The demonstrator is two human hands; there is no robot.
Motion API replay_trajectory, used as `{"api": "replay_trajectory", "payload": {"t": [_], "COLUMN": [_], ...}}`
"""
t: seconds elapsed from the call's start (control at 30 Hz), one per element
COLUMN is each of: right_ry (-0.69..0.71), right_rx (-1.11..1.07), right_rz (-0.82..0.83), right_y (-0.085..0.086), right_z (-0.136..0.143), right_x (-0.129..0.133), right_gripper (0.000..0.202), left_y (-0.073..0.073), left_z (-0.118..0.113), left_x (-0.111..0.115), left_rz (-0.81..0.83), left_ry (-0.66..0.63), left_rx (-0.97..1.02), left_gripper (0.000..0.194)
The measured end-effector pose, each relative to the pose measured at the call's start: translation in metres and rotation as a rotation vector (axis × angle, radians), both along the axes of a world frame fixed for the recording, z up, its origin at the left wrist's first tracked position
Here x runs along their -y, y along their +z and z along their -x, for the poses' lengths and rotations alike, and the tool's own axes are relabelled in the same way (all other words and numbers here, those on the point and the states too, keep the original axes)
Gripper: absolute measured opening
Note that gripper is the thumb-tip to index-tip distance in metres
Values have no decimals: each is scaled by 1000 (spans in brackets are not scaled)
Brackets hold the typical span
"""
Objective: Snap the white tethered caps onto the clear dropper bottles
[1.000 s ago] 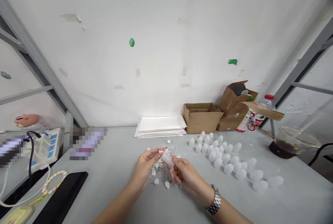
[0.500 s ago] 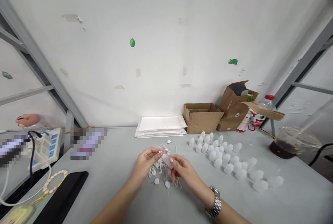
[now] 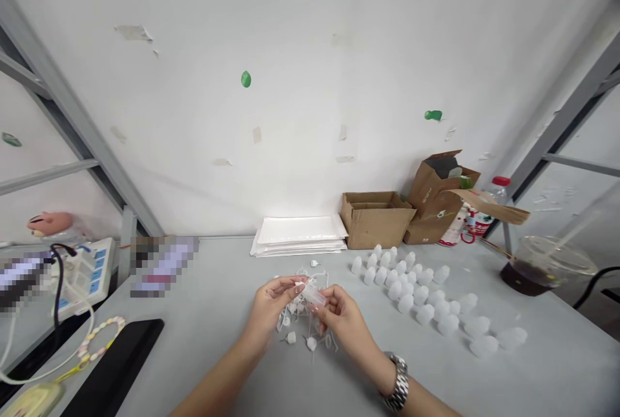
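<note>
Translucent piece (image 3: pixel 314 296), front-left of cardboard box (image 3: pixel 378 226): one end behind right fingers (image 3: pixel 331 317).
White bit (image 3: pixel 299 284) in left fingers (image 3: pixel 289 294): too small to tell.
Corded bits (image 3: pixel 291 337), front-left of box: partly behind fingers, uncountable.
Pixelated slab (image 3: pixel 165 266), left of box: unreadable.
Black bar (image 3: pixel 117 366), far front-left of box: cut by bottom edge.

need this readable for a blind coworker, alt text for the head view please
The left hand and right hand hold a translucent white piece between them, over scattered small white parts on a gray table; frosted pieces sit at right.
</note>
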State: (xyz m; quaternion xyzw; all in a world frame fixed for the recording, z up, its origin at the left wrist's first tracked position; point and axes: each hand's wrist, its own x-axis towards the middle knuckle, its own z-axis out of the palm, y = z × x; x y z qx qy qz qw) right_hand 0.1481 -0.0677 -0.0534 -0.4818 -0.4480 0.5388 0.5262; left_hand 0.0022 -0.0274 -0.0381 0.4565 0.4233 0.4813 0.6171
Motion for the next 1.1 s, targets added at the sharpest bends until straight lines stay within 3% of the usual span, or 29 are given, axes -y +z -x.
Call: {"api": "replay_trajectory", "payload": {"t": [0.23,0.33,0.47,0.6,1.1], "right_ry": [301,360,291,210,-112], "right_rx": [-326,-394,-288,-176,71], "right_rz": [161,187,135,109,-33], "right_y": [1,3,3,0,-7], "right_z": [-3,-3,-3,-8,-8], "right_x": [1,2,1,-4,-6], "right_gripper": [46,48,53,52,50], "left_y": [-3,0,5,7,11], "left_z": [4,5,4,5,0], "left_x": [-3,-3,-2,-2,11], "left_rz": [-136,-122,-127,-254,-327], "left_ry": [-63,-65,-115,-78,-40], "left_rx": [-38,-67,-203,-359,-392], "left_gripper": [16,15,22,5,18]}}
